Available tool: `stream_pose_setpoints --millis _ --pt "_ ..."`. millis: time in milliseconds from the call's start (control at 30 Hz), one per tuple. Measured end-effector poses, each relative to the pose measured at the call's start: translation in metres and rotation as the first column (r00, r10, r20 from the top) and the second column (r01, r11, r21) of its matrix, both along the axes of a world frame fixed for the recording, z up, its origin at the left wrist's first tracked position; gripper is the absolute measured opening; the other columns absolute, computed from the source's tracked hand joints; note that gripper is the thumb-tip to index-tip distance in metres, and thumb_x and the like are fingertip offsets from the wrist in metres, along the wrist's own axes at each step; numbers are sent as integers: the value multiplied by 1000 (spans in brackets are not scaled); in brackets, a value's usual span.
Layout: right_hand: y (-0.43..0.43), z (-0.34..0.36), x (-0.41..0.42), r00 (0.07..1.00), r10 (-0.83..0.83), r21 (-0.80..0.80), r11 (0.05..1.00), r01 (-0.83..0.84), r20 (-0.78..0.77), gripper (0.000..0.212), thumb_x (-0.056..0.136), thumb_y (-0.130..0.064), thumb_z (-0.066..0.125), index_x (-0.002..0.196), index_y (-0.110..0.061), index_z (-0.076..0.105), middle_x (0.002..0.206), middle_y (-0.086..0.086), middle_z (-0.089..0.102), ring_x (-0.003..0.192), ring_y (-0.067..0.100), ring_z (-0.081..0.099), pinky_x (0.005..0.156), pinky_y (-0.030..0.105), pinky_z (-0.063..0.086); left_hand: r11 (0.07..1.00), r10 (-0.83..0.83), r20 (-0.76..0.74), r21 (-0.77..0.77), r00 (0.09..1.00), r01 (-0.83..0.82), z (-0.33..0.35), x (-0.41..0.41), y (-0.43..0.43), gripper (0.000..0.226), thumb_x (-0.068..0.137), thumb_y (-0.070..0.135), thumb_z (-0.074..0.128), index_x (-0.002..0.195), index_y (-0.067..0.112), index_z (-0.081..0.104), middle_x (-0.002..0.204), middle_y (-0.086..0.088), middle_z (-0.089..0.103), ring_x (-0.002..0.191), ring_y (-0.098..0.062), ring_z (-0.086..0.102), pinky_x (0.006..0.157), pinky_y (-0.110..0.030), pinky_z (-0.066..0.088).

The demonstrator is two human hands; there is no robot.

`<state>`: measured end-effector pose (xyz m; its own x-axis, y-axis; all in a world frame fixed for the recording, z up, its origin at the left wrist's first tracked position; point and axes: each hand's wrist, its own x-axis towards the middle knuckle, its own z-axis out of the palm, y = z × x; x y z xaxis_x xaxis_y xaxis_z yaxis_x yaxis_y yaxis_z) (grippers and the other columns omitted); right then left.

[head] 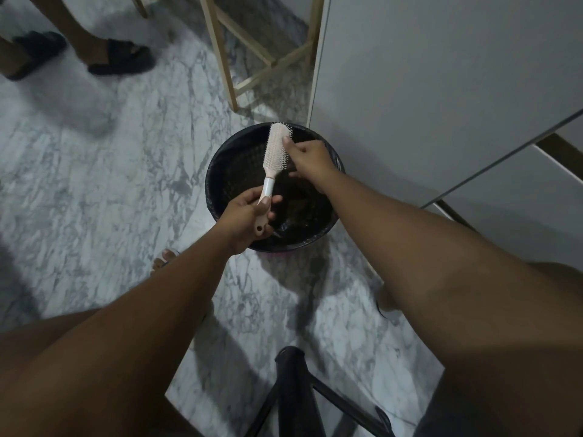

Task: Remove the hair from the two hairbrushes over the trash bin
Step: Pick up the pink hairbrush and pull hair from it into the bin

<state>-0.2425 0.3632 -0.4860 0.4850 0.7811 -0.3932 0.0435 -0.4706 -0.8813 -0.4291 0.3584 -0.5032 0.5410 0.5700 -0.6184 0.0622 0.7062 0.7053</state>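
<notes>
- A second person's sandalled feet [120, 56] stand at far left on the marble floor [94, 171], well apart from the work.
- The left hand [244, 220] is wrapped around the handle of a pale pink hairbrush [277, 146], holding it tilted above the black-lined trash bin [217, 171].
- The right hand [310, 156] is drawn narrow, thumb and fingers pinching at the bristles near the brush head (any hair there is too fine to make out).
- Judged from this, the pull goes best from the bristle roots outward, with the brush head kept over the bin's mouth so loose strands drop inside.
- A white cabinet [441, 89] stands just beside the bin at right; the second hairbrush is not in view.
</notes>
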Motion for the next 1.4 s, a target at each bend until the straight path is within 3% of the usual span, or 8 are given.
stream_pose_setpoints --millis 200,367,600,733,833,1000,1267,1400 --pt "0 1 7 926 -54 72 997 29 373 40 91 -38 64 71 -6 74 66 4 71 60 11 63 62 17 46 999 38 -10 0 999 -38 -1 -1 2 33 101 8 51 134 10 54 111 -6 68 66 -12 55 52 -26 44" --pt "0 6 16 865 -355 271 924 269 353 38 95 -33 59 72 -6 71 65 3 66 63 15 62 65 23 44 998 66 -6 -23 998 -66 -1 -2 1 34 102 8 50 136 7 52 109 -5 68 67 -12 54 49 -25 42" --pt "-21 -30 23 920 13 -262 960 99 393 41 95 -36 58 80 -2 74 83 16 73 82 32 69 85 40 55 993 115 14 -34 993 -115 5 -1 3 34 103 8 48 136 4 50 110 -5 67 64 -12 54 47 -23 41" --pt "-14 -16 2 961 -92 -21 995 101 261 31 95 -34 59 99 -8 75 88 6 75 83 20 69 87 42 56 997 73 -1 -27 997 -73 1 -1 0 34 102 7 49 136 5 50 109 -5 68 66 -12 53 49 -24 42" --pt "-5 7 -7 984 -83 84 994 71 159 48 86 -38 70 125 -10 65 98 3 75 92 12 68 89 24 50 999 28 -10 -31 1000 -28 0 1 -4 33 102 8 50 135 8 52 112 -6 68 67 -13 54 51 -26 43" --pt "0 7 -5 906 -117 120 990 74 408 14 83 -21 75 92 -10 78 90 4 77 76 7 65 83 23 53 999 8 0 -52 1000 -8 3 3 -9 30 102 8 49 132 9 54 113 -7 68 67 -13 54 53 -26 43" --pt "1 16 4 872 -315 248 940 233 376 13 91 -16 65 87 -8 75 83 3 74 74 9 63 72 15 46 993 78 11 -85 997 -77 -2 -7 -5 28 102 6 47 129 7 54 109 -5 68 65 -12 53 52 -25 43" --pt "-4 -3 5 929 -165 24 986 166 332 20 92 -15 59 95 -6 76 93 7 76 88 18 70 88 31 54 996 48 22 -70 999 -46 0 -6 -6 27 102 8 48 129 9 54 110 -5 67 66 -13 52 53 -24 42"
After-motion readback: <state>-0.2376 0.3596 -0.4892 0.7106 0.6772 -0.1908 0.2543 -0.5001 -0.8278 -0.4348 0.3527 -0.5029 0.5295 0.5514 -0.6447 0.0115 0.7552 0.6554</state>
